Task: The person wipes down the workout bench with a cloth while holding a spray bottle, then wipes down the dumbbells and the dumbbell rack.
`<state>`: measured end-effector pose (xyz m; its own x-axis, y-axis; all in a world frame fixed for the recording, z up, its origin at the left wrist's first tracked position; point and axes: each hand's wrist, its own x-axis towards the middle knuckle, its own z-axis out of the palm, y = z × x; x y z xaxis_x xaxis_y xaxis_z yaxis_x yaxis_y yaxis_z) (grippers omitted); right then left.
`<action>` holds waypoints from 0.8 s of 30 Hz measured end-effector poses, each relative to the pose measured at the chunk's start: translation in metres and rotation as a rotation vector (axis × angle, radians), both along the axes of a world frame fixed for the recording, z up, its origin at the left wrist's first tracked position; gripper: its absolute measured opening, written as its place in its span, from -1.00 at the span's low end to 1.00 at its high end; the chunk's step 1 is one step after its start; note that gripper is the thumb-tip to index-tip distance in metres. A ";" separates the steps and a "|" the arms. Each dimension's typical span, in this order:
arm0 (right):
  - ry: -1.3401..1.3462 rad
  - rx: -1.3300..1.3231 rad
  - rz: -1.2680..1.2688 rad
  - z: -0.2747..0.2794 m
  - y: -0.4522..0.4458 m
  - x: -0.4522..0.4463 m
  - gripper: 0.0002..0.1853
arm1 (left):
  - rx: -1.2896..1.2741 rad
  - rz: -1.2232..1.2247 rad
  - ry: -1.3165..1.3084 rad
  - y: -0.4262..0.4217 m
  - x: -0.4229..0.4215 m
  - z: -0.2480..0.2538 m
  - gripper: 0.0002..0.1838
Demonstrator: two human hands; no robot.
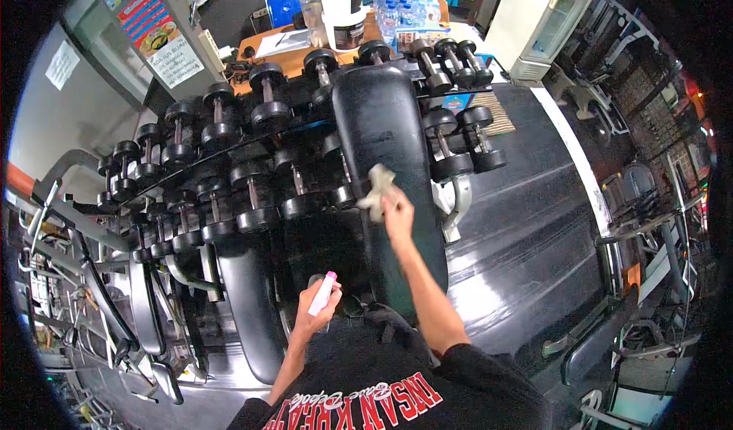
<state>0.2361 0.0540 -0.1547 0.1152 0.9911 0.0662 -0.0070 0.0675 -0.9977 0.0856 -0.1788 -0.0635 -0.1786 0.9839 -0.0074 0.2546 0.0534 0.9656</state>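
Black padded bench (388,124) with a long, smooth, shiny pad runs away from the person, its far end in front of a dark metal 2-tier rack (248,144) that stretches mostly off to the left. Behind the rack, a brown wooden desk (294,58) shows between the bars and weights. Left of the black padded bench lies a second black bench pad (246,308), its far end close to the rack's lower tier. A cluster of clear plastic water bottles with blue caps (401,6) stands on the desk's right half; to its left, nearer the desk's middle, are 2 white tubs with black labels (345,33), stacked. Black round-headed dumbbells with metal handles (267,94) fill 2 rows along the rack.

Bare right hand (398,215) is over the black padded bench, about midway along, fingers closed on a crumpled off-white cloth (378,189) that lies against the pad at its left edge. Bare left hand (314,306), off the pad beside its near left corner, has its fingers curled around a small white bottle with a pink end (324,292), held tilted.
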 end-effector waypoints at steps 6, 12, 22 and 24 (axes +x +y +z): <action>-0.694 0.388 -0.182 0.017 0.105 0.047 -0.64 | 0.002 0.012 -0.013 -0.007 -0.003 0.001 -0.88; -1.073 0.348 -0.086 -0.019 0.033 0.048 -0.56 | 0.005 0.044 0.013 -0.005 -0.003 -0.002 -0.87; -0.425 -0.072 0.115 -0.089 -0.051 0.113 -0.72 | 0.021 -0.048 0.060 0.011 0.004 0.002 -0.87; -0.456 0.023 0.034 -0.061 -0.014 0.119 -0.72 | 0.004 -0.050 0.051 0.012 0.004 0.004 -0.87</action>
<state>0.3555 0.0403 -0.2155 0.0364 0.9915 0.1251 0.4301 0.0974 -0.8975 0.0898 -0.1665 -0.0600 -0.1297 0.9915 0.0046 0.3055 0.0355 0.9515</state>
